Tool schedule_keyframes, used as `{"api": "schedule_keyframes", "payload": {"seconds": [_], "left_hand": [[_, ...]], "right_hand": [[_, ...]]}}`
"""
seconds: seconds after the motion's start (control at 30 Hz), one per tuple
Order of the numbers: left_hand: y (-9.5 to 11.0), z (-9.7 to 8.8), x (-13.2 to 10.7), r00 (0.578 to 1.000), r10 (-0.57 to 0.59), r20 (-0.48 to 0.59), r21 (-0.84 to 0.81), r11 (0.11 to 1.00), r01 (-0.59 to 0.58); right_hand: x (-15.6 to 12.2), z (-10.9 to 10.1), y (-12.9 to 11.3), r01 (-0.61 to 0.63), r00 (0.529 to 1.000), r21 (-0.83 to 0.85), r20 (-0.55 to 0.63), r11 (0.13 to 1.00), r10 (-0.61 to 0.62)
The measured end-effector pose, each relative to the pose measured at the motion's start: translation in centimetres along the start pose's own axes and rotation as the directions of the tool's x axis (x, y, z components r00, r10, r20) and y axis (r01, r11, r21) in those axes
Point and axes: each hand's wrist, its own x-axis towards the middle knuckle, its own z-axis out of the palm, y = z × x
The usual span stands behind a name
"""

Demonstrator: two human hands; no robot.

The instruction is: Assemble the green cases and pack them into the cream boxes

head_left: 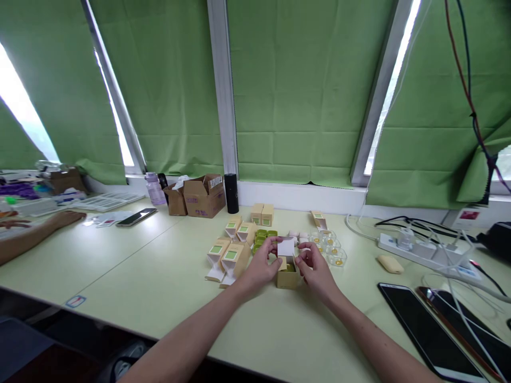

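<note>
A small kraft cardboard box [287, 281] stands upright on the table with its white-lined lid raised. Something green shows inside it. My left hand [260, 266] grips the box's left side and lid edge between thumb and fingers. At the right upper edge, my right hand [316, 268] pinches the box side, its fingertips partly hidden. Left of it lie several open kraft boxes [235, 256] with green labels. Green cups [261, 234] sit behind my left hand, partly covered. Clear cups with yellow centres [331, 244] stand beyond my right hand, near some pale pinkish pieces [299, 234].
Two closed kraft boxes [262, 214] and another open one [318, 219] stand farther back. Larger cartons [204, 197], a black cylinder [231, 193] and a bottle [155, 189] line the wall. Rightward are a power strip [423, 252] and a tablet [423, 324]. Another person's arm [40, 234] rests far left.
</note>
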Motion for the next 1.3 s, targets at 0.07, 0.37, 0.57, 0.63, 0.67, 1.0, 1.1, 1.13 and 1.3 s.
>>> {"api": "schedule_keyframes", "payload": {"seconds": [0.07,0.37,0.57,0.63,0.67,1.0,1.1,1.13,1.3], "left_hand": [[0.0,0.0,0.0,1.000,0.007,-0.002,-0.002,1.000,-0.007],[-0.2,0.0,0.1,1.000,0.004,0.005,0.015,1.000,-0.004],[0.2,0.0,0.0,1.000,0.024,0.005,0.036,0.999,-0.024],[0.5,0.0,-0.1,1.000,0.025,0.005,0.037,0.999,-0.026],[0.7,0.0,-0.1,1.000,0.025,0.004,0.036,0.999,-0.025],[1.4,0.2,-0.4,0.999,-0.021,-0.035,0.051,0.998,0.022],[1.0,0.1,-0.3,1.000,0.003,-0.026,0.059,0.998,-0.001],[0.9,0.0,-0.3,1.000,0.019,-0.022,0.075,0.997,-0.017],[1.0,-0.1,-0.3,0.997,0.079,-0.013,0.149,0.986,-0.076]], "right_hand": [[0.0,0.1,0.1,-0.002,1.000,-0.003,0.014,1.000,0.002],[0.0,0.2,0.4,0.007,1.000,-0.045,0.025,0.999,-0.006],[0.0,0.3,0.5,0.000,1.000,-0.031,0.022,1.000,0.001],[0.0,0.3,0.5,-0.002,1.000,-0.038,0.026,0.999,0.003],[0.0,0.3,0.5,-0.003,1.000,-0.044,0.029,0.999,0.004],[0.2,0.2,0.4,-0.001,0.999,-0.056,0.037,0.998,0.003],[0.2,0.2,0.5,-0.003,0.999,-0.067,0.033,0.998,0.005],[0.2,0.2,0.5,-0.004,0.999,-0.072,0.032,0.997,0.006],[0.3,0.1,0.5,0.013,0.999,-0.107,0.043,0.994,-0.008]]}}
